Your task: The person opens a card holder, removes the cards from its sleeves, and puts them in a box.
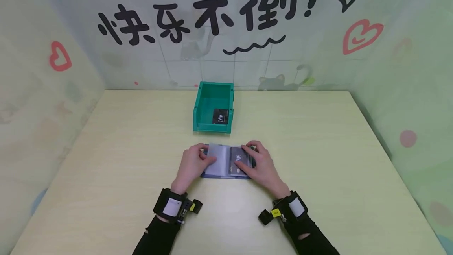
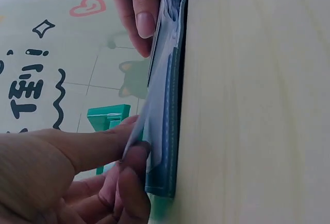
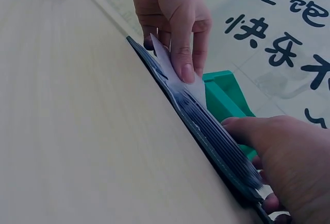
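Tabletop (image 1: 106,192) below, left grip (image 1: 192,164) and right grip (image 1: 263,167) hold a card wallet (image 1: 223,161).

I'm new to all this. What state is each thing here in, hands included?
Card holder: open.
Clear sleeve: lifted at its left edge.
Left hand: pinching that sleeve.
Right hand: gripping the holder's right side.
Dark card in holder: "Vip" print up, partly covered.
Green bin: open-topped, upright.
Black card in bin: "Vip" print up.
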`<state>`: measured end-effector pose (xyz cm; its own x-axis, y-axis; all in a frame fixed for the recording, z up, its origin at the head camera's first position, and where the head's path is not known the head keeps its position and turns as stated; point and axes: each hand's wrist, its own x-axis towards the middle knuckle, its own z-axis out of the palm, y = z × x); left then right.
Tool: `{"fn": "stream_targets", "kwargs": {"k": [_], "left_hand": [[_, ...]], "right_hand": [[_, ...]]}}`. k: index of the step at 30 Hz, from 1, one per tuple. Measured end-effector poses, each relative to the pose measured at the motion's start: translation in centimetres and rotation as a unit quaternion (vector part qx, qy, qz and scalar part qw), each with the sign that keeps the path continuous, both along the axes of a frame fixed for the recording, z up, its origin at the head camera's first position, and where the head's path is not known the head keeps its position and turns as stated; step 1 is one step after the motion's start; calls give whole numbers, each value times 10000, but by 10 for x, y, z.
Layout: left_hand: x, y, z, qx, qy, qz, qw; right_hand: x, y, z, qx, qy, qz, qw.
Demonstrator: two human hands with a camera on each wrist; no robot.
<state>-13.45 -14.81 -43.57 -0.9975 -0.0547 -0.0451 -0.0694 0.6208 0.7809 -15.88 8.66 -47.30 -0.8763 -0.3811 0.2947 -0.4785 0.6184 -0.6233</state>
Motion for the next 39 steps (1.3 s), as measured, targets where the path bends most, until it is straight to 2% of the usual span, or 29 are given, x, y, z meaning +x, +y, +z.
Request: {"fn": "stream_targets", "kwargs": {"k": [3, 6, 9, 11, 14, 16, 22, 28, 39], "left_hand": [[1, 4, 2, -295, -81, 160, 9994], [2, 11, 4, -709, 68, 230, 9972], [3, 20, 7, -893, 332, 55, 9954], [3, 28, 9, -784, 479, -266, 9954], [2, 38, 11, -581, 505, -755, 9942], [0, 43, 10, -496, 446, -866, 9940], [-6, 47, 6, -481, 130, -615, 9969], [-12, 44, 1, -261, -76, -677, 9973], [-12, 44, -2, -197, -69, -631, 9978]], "right_hand": [[0, 2, 1, -46, -183, 1, 9998], [1, 3, 3, -95, -312, -9, 9995], [0, 3, 3, -130, -373, -85, 9992], [0, 3, 3, -170, -393, -153, 9990], [0, 3, 2, -247, -373, -210, 9988], [0, 1, 2, -311, -398, -210, 9985], [1, 0, 4, -232, -499, -240, 9982], [2, 1, 4, -223, -415, -313, 9984], [1, 1, 2, -135, -210, -288, 9993]]}}
